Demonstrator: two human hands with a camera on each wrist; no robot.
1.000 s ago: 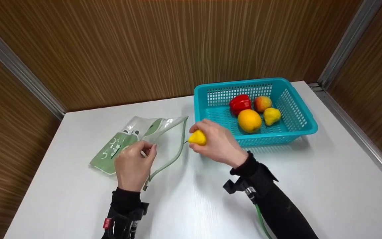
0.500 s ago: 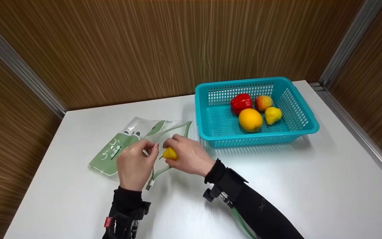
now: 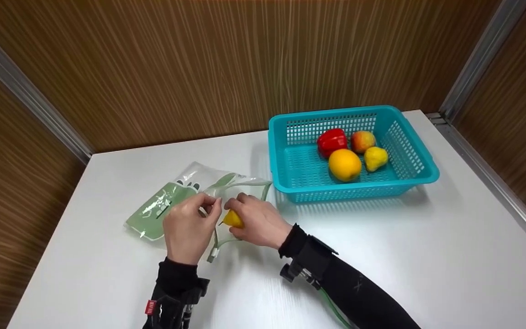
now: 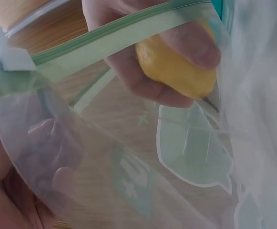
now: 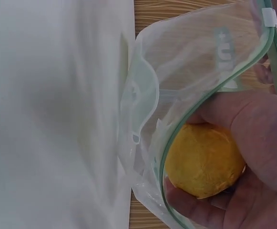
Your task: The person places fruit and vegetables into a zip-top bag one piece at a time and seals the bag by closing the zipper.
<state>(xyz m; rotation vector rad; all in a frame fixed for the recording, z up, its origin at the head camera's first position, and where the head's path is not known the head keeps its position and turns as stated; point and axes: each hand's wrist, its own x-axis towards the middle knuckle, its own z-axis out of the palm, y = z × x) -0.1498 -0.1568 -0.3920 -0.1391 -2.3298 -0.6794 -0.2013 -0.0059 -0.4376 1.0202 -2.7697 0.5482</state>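
My right hand [image 3: 261, 222] grips a small yellow pear [image 3: 233, 219], its thin stem pointing left. It is at the mouth of a clear zip bag [image 3: 153, 217] with green print, lying at the left of the table. In the left wrist view the pear [image 4: 159, 67] and fingertips are inside the bag, past the green zip strip [image 4: 114, 36]. My left hand [image 3: 187, 230] pinches the bag's near edge and holds the mouth apart. In the right wrist view the green strip [image 5: 176, 131] curves round the pear [image 5: 202, 160] and fingers.
A turquoise basket [image 3: 391, 184] stands at the back right, holding a red bell pepper [image 3: 332, 142], a peach [image 3: 363, 141], an orange [image 3: 344, 165] and another yellow pear [image 3: 375, 159]. A brown wood-grain wall [image 3: 226, 68] rises behind the white table [image 3: 263, 292].
My right hand has carried the pear left from beside the basket to the bag's mouth and into it. The bag's mouth has shifted slightly right and toward me; my left hand barely moved.
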